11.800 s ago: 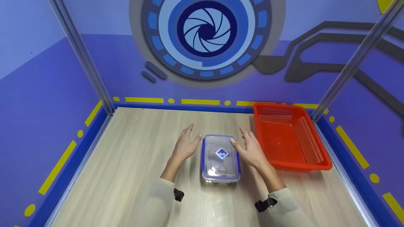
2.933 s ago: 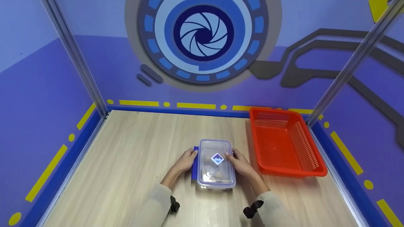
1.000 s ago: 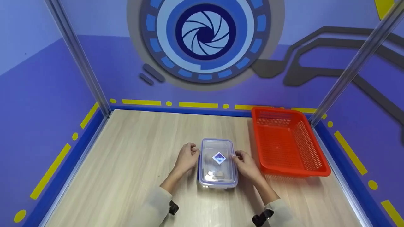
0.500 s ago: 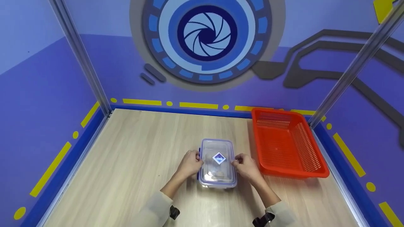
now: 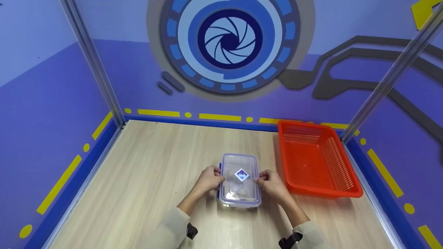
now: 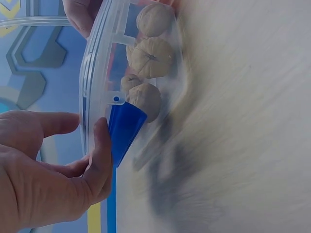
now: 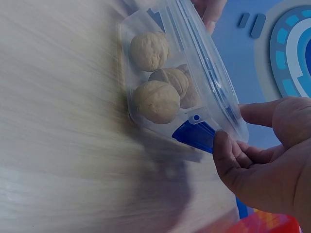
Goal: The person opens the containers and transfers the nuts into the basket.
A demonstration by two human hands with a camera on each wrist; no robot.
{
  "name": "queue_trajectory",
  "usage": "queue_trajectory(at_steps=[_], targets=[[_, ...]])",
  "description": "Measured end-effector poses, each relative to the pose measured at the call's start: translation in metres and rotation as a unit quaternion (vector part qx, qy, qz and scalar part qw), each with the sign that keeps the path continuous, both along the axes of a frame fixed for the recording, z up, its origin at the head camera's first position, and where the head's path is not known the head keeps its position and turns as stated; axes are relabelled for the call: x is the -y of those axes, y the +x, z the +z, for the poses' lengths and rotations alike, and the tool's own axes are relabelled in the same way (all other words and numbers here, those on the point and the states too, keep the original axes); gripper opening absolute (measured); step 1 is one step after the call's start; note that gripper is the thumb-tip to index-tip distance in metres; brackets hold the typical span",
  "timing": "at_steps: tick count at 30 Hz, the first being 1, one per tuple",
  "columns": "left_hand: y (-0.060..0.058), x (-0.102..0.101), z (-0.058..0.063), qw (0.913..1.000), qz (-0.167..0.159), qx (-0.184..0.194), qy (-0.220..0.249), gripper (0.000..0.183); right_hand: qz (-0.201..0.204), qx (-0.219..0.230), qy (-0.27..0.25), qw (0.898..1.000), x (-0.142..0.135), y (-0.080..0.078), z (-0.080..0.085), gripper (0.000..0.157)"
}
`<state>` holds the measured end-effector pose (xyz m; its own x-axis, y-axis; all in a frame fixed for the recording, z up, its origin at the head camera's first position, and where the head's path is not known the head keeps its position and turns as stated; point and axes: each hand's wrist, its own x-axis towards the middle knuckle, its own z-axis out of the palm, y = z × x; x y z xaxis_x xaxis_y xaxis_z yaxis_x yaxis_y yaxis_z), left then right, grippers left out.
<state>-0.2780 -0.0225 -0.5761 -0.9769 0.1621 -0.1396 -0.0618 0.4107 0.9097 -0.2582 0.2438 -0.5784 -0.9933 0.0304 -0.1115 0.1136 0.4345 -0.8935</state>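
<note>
A clear plastic food container [image 5: 239, 204] with a purple-blue rimmed lid [image 5: 238, 192] sits on the table, a diamond sticker on its top. Several walnuts [image 6: 151, 57] show through its wall; the right wrist view shows walnuts [image 7: 156, 102] too. My left hand [image 5: 207, 179] pinches the lid's left edge, thumb above and fingers below, beside a blue side clip [image 6: 125, 128] that hangs outward. On the opposite edge my right hand [image 5: 273, 185] pinches the lid likewise, next to another swung-out blue clip [image 7: 194, 135].
A red plastic basket [image 5: 311, 166] with perforated walls stands to the right of the container, near the back wall. The wooden table [image 5: 155, 166] is bounded by blue-purple printed panels [image 5: 117, 76] and metal corner posts [image 5: 387, 76].
Both hands first stood apart beside the container, its side clips lying flat. Later they held its sides, with the left clip swung out. Now both pinch the lid's edges; the container has barely shifted.
</note>
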Motion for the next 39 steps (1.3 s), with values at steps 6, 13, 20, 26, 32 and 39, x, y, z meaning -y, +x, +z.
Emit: queue_trajectory(at_steps=[6, 13, 20, 26, 32, 39], targets=[[-0.0004, 0.0008, -0.0027, 0.9999, 0.005, 0.007, 0.014, 0.033, 0.006, -0.003, -0.009, 1.0, 0.0012, -0.0005, -0.0019, 0.019], [-0.0013, 0.0013, -0.0042, 0.9997, 0.003, 0.012, 0.021, 0.032, 0.009, -0.003, -0.006, 1.0, 0.0003, -0.0018, -0.0033, 0.02], [-0.0007, -0.0026, -0.0025, 0.9996, 0.01, 0.012, 0.024, 0.033, 0.009, -0.001, -0.017, 1.0, -0.0021, -0.0045, -0.0026, 0.018], [0.0017, -0.0076, -0.0006, 0.9997, 0.021, -0.01, 0.007, 0.027, 0.007, -0.016, -0.015, 1.0, -0.0032, -0.0033, -0.0015, 0.019], [-0.0001, -0.0063, 0.0002, 0.9991, 0.015, -0.034, -0.021, 0.027, 0.002, -0.022, 0.005, 1.0, -0.0023, -0.0027, 0.001, 0.02], [0.0013, -0.0039, 0.0019, 0.9932, 0.006, -0.088, -0.076, 0.023, 0.007, -0.022, 0.032, 0.999, -0.0003, -0.0019, 0.0007, 0.019]])
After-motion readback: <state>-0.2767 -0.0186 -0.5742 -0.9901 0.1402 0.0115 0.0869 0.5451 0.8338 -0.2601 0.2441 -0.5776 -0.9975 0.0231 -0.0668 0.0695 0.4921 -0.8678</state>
